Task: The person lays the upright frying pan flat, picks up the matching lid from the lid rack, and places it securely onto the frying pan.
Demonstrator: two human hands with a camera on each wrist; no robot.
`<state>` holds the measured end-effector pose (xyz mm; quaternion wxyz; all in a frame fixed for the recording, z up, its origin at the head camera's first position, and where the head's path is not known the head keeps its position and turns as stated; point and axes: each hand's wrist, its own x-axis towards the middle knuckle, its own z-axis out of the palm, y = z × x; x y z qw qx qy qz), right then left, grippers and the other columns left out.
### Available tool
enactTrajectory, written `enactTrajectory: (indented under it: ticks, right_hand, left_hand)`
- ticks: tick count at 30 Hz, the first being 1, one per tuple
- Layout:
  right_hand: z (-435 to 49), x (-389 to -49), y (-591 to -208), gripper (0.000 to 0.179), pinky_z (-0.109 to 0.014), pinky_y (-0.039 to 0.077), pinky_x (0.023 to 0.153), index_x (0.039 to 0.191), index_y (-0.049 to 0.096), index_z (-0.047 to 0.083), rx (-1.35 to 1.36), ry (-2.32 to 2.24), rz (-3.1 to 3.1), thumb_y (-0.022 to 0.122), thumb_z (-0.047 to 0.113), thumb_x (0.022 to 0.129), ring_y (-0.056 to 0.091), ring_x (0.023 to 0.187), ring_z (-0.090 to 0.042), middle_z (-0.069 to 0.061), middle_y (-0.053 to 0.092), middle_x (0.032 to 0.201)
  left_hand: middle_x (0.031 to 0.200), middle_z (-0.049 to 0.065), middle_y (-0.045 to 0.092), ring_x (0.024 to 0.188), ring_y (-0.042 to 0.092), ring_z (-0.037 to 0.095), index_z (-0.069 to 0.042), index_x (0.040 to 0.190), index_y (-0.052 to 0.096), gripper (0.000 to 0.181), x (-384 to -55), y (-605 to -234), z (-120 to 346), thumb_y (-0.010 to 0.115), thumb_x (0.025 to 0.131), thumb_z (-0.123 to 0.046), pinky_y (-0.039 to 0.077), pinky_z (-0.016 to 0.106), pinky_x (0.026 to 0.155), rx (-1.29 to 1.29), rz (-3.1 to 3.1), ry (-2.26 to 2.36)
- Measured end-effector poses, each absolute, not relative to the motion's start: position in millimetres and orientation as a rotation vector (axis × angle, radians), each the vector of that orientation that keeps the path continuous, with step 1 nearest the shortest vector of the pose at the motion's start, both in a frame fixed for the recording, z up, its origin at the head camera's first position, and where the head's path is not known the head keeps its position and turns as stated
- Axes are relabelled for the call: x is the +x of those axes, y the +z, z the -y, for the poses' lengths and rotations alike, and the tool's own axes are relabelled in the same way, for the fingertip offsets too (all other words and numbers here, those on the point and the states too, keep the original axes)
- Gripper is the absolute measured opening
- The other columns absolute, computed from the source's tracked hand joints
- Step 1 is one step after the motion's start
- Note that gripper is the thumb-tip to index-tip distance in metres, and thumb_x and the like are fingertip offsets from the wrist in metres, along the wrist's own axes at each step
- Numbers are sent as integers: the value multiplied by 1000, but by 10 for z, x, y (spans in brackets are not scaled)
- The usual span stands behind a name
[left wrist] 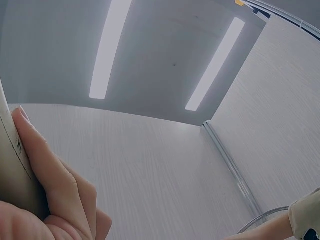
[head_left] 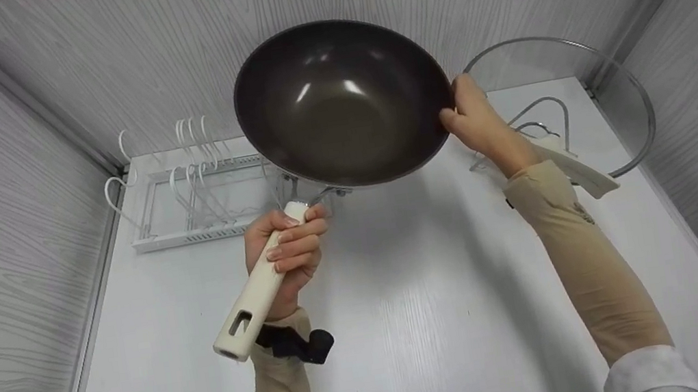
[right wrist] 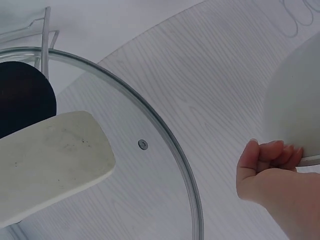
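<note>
A wok (head_left: pixel 341 100) with a dark, glossy inside is held up above the table, tilted so that its inside faces the head camera. My left hand (head_left: pixel 292 253) grips its cream handle (head_left: pixel 250 318) close to the pan, fingers wrapped round. In the left wrist view that handle (left wrist: pixel 15 170) shows only at the edge. At the wok's right edge, my right hand (head_left: pixel 483 124) pinches the rim, thumb on the inner side. The right wrist view shows the fingers (right wrist: pixel 275 152) against the pale outer wall (right wrist: pixel 297 105).
Behind my right forearm, a large glass lid (head_left: pixel 647 110) with a cream handle (head_left: pixel 577 169) leans upright in a wire stand (head_left: pixel 565 115). A white wire rack (head_left: pixel 162 243) lies at the table's back left. Wood-grain panels (head_left: pixel 162 58) enclose the white table (head_left: pixel 400 354).
</note>
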<state>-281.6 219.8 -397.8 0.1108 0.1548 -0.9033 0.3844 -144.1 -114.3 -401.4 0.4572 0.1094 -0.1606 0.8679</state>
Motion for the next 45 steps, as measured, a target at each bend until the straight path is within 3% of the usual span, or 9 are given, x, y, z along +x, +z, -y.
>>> enactTrajectory:
  ticks: [8,20,35,41,45]
  right_hand:
    - [-2227,-2695,-4012,31,-45,34,89,106,45,-6,340,1280,2619,50,7,79,41,95,-30,-14,43,100]
    - [-2293,-2438,-4135,16,-31,30,73,89,41,3,214,1353,2469,51,6,76,39,80,-22,-7,41,85]
    - [-2373,-2044,-4344,14,-28,29,70,93,40,-1,111,1514,2345,47,-2,80,37,77,-15,-5,39,83]
    - [-2280,-1711,-4188,20,-26,32,70,100,43,-11,82,1596,2278,46,-5,81,39,78,-11,-9,43,89]
    - [-2248,-1581,-4190,20,-25,33,71,100,43,-9,47,1639,2242,46,-6,81,40,79,-10,-9,43,91]
  left_hand:
    - [67,-2,25,44,30,6,3,104,32,21,-1484,-4006,1177,38,85,2,51,28,43,293,341,2100]
    - [67,-1,26,45,30,7,5,113,30,28,-1517,-4056,1227,38,86,3,51,28,43,256,302,2049]
    - [67,0,26,45,34,9,7,117,31,30,-1517,-4151,1233,38,88,1,52,24,44,244,185,1947]
    - [67,0,26,46,35,11,8,114,35,26,-1522,-4207,1227,38,89,1,53,24,45,257,140,1871]
    - [66,0,26,46,36,11,7,111,38,23,-1513,-4245,1226,39,89,1,53,24,45,254,100,1845]
